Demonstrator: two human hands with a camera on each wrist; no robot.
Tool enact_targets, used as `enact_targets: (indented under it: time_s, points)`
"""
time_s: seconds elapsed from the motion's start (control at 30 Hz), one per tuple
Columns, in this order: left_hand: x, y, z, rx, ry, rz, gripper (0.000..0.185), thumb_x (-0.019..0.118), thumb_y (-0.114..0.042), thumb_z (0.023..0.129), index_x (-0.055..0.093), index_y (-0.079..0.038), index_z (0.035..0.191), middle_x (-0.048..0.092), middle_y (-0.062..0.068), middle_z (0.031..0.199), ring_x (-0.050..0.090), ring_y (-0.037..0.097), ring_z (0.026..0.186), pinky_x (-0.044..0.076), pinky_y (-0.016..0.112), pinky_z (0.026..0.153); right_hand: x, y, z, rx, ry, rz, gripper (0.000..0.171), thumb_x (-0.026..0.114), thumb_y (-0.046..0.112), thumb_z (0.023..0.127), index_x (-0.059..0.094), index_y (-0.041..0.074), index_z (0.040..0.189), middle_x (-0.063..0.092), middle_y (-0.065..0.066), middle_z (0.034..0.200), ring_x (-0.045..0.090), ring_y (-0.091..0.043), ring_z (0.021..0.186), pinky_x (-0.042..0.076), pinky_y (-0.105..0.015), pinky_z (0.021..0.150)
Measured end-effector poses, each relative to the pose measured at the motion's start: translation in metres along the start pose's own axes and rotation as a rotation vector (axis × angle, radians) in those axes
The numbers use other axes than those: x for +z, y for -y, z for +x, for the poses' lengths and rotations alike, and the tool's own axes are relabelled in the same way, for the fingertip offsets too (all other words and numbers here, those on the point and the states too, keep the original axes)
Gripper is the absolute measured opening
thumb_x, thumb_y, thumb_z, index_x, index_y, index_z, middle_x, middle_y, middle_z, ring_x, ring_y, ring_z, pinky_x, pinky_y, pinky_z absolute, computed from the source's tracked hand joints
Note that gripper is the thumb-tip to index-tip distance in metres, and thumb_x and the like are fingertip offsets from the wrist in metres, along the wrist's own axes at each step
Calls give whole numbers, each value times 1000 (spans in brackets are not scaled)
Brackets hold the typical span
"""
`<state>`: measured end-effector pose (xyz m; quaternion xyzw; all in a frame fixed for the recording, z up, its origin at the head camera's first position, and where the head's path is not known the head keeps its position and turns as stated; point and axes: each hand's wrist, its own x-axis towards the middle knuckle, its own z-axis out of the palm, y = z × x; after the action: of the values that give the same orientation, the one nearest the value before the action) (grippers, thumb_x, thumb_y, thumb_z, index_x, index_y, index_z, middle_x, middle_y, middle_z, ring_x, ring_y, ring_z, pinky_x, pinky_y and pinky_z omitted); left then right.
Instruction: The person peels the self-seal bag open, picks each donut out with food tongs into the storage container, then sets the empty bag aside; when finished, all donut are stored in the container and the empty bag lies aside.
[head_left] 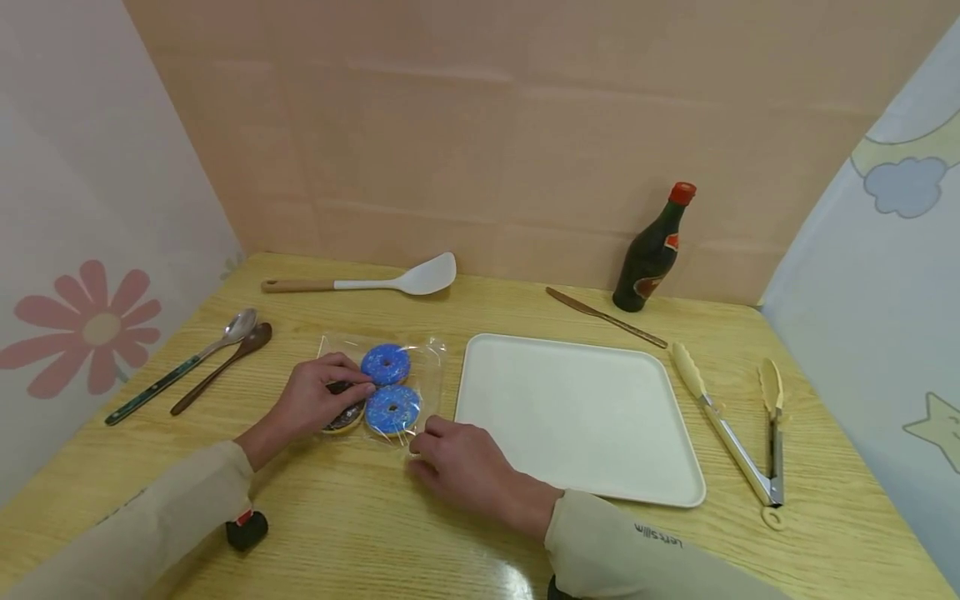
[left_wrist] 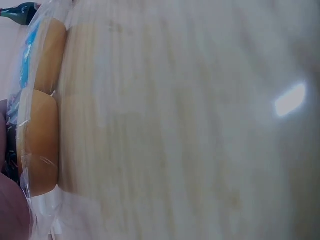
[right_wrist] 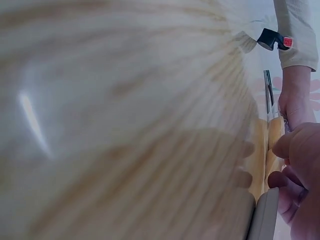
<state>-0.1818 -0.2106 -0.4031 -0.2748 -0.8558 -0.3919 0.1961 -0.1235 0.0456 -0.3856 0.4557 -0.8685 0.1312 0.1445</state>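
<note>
A clear plastic bag (head_left: 429,367) lies on the wooden table and holds two blue-iced donuts (head_left: 386,364) (head_left: 392,409) and a chocolate donut (head_left: 347,417). My left hand (head_left: 321,397) lies over the bag's left side, its fingers curled over the chocolate donut. At the bag's near right corner, my right hand (head_left: 456,457) pinches the plastic with curled fingers. The left wrist view shows the donuts' tan sides (left_wrist: 42,145) through the wrap. In the right wrist view the right hand (right_wrist: 299,172) sits beside the tray edge (right_wrist: 265,215).
A white square tray (head_left: 577,417) lies just right of the bag. Yellow tongs (head_left: 738,433) are further right. At the back stand a dark sauce bottle (head_left: 654,250), a knife (head_left: 603,317) and a white spatula (head_left: 375,282). Two spoons (head_left: 202,362) lie at left.
</note>
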Motion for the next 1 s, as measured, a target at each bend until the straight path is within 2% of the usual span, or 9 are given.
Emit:
enact_targets:
  time_s: [0.17, 0.3, 0.63, 0.8, 1.0]
  points:
    - [0, 1, -2, -47, -3, -15, 10, 78, 0, 77, 76, -9, 80, 62, -8, 80, 58, 10, 74, 47, 22, 61, 2, 1, 1, -9, -7, -30, 6, 68, 20, 88, 68, 18, 83, 52, 6, 77, 51, -4, 60, 43, -17, 52]
    - [0, 1, -3, -83, 3, -36, 9, 77, -1, 78, 76, -10, 81, 62, -8, 80, 58, 9, 74, 47, 21, 62, 3, 2, 0, 25, 4, 1, 6, 67, 17, 87, 64, 16, 82, 51, 7, 77, 50, -4, 62, 42, -16, 52]
    - [0, 1, -1, -104, 12, -53, 9, 76, -3, 80, 76, -12, 80, 62, -9, 81, 58, 9, 76, 48, 21, 63, 2, 0, -5, 211, -34, 287, 6, 61, 10, 88, 59, 12, 82, 48, 7, 76, 44, -5, 66, 38, -15, 58]
    - [0, 2, -1, -118, 19, -93, 7, 74, -3, 82, 76, -10, 81, 63, -6, 81, 58, 11, 77, 47, 21, 63, -1, -4, -10, 296, -94, 420, 13, 59, 4, 86, 57, 13, 77, 47, 8, 72, 45, -6, 65, 40, -19, 57]
    - [-1, 2, 0, -121, 28, -89, 6, 74, -4, 82, 75, -9, 81, 64, -4, 81, 59, 13, 77, 48, 22, 65, -1, -10, -20, 394, -155, 515, 15, 60, 0, 81, 58, 13, 74, 50, 10, 70, 48, -6, 61, 44, -21, 56]
